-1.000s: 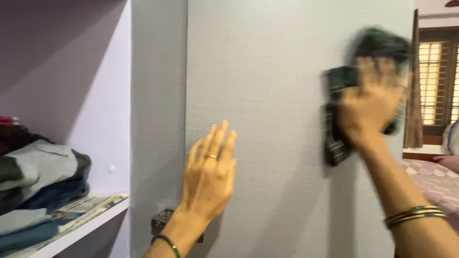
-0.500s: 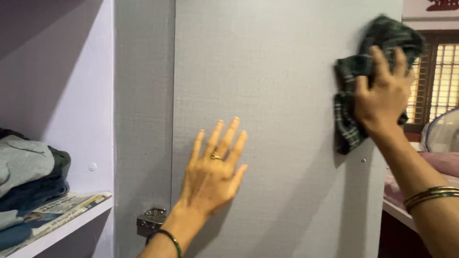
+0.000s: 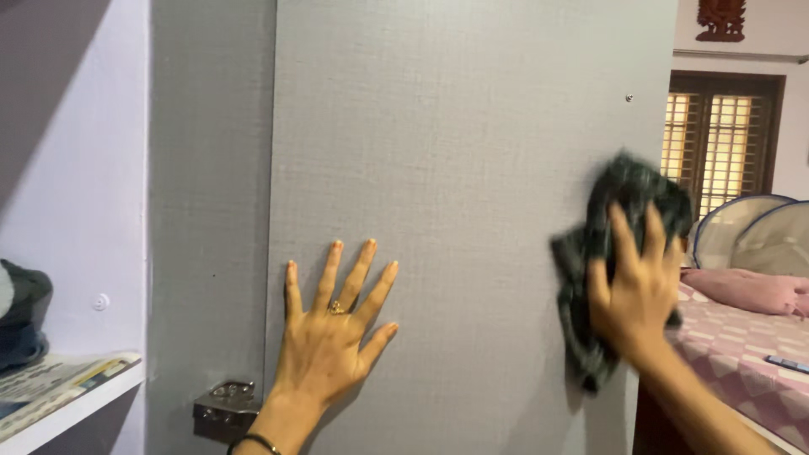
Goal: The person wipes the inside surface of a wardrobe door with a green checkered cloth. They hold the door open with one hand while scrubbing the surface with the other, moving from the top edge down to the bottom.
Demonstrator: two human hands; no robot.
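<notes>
Both hands are on the grey wardrobe door (image 3: 472, 168): my left hand (image 3: 330, 337) lies flat and spread, my right hand (image 3: 636, 291) clutches a dark checked cloth (image 3: 619, 202) near the door's right edge. I judge wiping midway, with the lower panel left.

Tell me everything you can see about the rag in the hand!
The rag is a dark grey-green cloth with a faint checked pattern, soft and crumpled into a bunch. The right hand presses it flat against the grey wardrobe door, close to the door's right edge. One loose end hangs down below the hand. It looks slightly blurred.
</notes>
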